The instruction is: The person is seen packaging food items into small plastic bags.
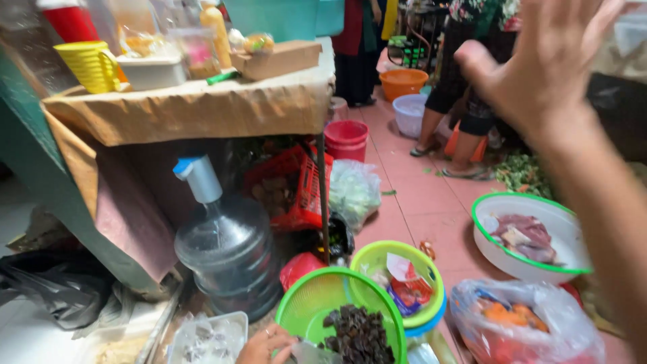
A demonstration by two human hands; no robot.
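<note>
My right hand (539, 61) is raised at the top right, open with fingers spread and nothing in it, and its forearm runs down the right edge. My left hand (266, 345) shows at the bottom edge with a ring on one finger. Its fingers curl at the rim of a green colander (306, 300) holding dark wrinkled pieces (357, 334). A grey blade-like thing (309, 352) lies against that hand; whether the hand grips it is unclear.
On the pink tiled floor are a lime bowl (377, 256) with a packet, a green-rimmed white bowl (569, 222) of raw meat, a plastic bag (526, 323) of orange food and a water jug (229, 249). A covered table (202, 108) stands left. Two people (465, 101) stand behind.
</note>
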